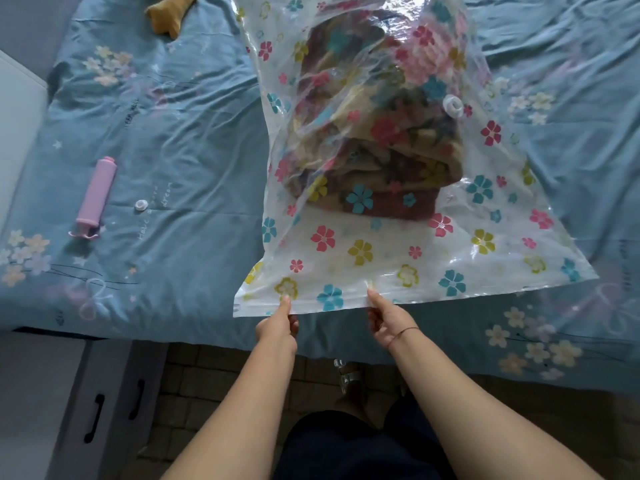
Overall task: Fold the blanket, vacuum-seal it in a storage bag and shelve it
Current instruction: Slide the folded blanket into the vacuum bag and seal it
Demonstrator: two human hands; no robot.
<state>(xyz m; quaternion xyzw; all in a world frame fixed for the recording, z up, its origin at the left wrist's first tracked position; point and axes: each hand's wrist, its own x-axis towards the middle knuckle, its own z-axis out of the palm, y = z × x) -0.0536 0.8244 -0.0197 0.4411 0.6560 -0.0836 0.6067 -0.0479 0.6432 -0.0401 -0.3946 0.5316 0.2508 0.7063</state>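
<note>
Blanket (pixel 374 140): folded into a thick stack, already inside the storage bag (pixel 346 244), sitting mid-bag toward 12 o'clock. Bag lies flat on the bed (pixel 190 133), mouth end pointing to 6 o'clock, at the person

Left hand (pixel 277 327): fingers (pixel 285 304) pinching the mouth edge of the bag, thumb on top. Right hand (pixel 384 320): just beside it at 3 o'clock, fingers (pixel 373 296) pinching the same edge strip. Both grips sit on the left half of the mouth

Progress, as judged: fold done, bagging done. Step in hand looks like closing the zip strip; can't tell how much of it is pressed shut. Bag is loose and puffy over the blanket, so the air is not out yet. White valve (pixel 453 105) on the top face at about 1 o'clock looks open. Left to do: finish the seal, pump out, cap, shelve

Pink hand pump (pixel 95 197) lies on the bed at 9 o'clock, well apart from the bag; a small white cap (pixel 141 205) just beside it, probably the valve's

Bed cover is blue with a floral print, rumpled. Tan plush toy (pixel 169 12) at 11 o'clock, partly cut off. Below the bed edge: dark tiled floor (pixel 207 375), a pale drawer unit (pixel 104 410) with black handles at 7 o'clock, a sandalled foot (pixel 346 375) at 6 o'clock. No shelf in view
</note>
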